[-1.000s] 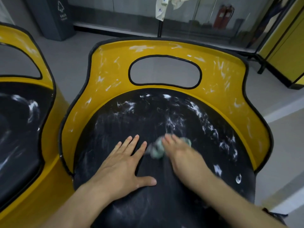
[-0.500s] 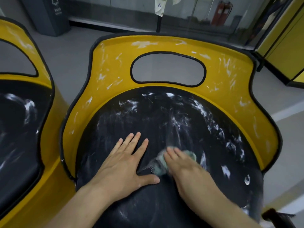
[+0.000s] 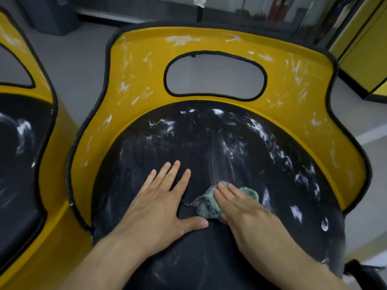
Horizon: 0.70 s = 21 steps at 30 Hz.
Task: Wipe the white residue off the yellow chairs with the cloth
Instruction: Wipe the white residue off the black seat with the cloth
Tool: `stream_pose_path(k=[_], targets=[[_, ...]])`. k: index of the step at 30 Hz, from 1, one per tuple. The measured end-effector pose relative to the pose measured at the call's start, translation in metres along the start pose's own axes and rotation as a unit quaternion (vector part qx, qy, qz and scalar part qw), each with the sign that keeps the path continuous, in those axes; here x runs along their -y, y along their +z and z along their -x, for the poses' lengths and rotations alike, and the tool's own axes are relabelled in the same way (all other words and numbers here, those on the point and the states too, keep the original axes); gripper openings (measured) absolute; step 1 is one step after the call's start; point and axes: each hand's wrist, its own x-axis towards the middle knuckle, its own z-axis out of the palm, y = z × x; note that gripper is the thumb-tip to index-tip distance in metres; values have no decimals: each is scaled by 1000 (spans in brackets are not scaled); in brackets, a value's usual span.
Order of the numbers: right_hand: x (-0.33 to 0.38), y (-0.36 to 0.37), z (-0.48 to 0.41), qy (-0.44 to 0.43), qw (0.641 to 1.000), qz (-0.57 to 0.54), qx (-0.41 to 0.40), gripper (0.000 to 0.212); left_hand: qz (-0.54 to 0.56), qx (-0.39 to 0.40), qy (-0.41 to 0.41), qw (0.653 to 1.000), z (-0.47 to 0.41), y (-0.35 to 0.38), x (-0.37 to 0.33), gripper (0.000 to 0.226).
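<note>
Task judged early, well under half done. On the centre yellow chair (image 3: pixel 134 65) only the near-left part of the black seat pad (image 3: pixel 134 185) looks mostly clear. White residue (image 3: pixel 259 130) is left thick along the pad's far and right arc. Smears are also spread over the backrest (image 3: pixel 293 76), incl. its top edge, which looks untouched. The second chair (image 3: pixel 56 174) at left is marked w/ white on pad and shell too; nothing there appears wiped yet.

The cloth (image 3: pixel 206 207), a small greenish mesh wad, is pinned on the pad's ctr, just right of the left thumb. It is pressed down by the right hand (image 3: pixel 245 208) w/ fingers straight and together, not curled round it; part of the cloth is hidden under the palm. The left hand (image 3: pixel 159 204) is laid flat on the pad, fingers spread and straight, nothing held, seemingly used as a brace.

Vs. 1 s ago: cloth and right hand have been drawn back toward the near edge, from approx. level w/ the left fingertips to level w/ the left thumb. A faint pale streak (image 3: pixel 215 164) is now seen running up the pad from the cloth, prob. the lane of the stroke. Left hand placement on the pad is unchanged. Far and right residue looks the same.
</note>
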Motion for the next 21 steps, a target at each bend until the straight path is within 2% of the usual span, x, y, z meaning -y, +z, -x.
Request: stream_pose_path(k=[3, 6, 9, 11, 13, 15, 17, 21], targets=[[-8, 3, -36, -5, 1000, 21, 14, 50, 8, -7, -3, 1000, -5, 1, -1, 110], [-23, 11, -110, 38, 999, 33, 7, 30, 12, -6, -14, 1000, -11, 2, -5, 109], [-30, 18, -162, 68, 997, 36, -12, 23, 10, -1, -26, 1000, -15, 1, -9, 110], [-25, 16, -150, 51, 997, 46, -29, 21, 11, 1, -29, 1000, -16, 1, -9, 110], [-12, 5, -100, 43, 999, 14, -12, 24, 12, -3, -28, 1000, -16, 2, -8, 110], [4, -5, -38, 25, 1000, -10, 7, 48, 12, -6, -25, 1000, -16, 3, -8, 110], [8, -2, -3, 15, 999, -29, 2, 58, 12, -2, -24, 1000, -16, 3, -7, 112], [-22, -4, -54, 17, 1000, 16, 18, 48, 7, 3, -26, 1000, -20, 1, -7, 113]])
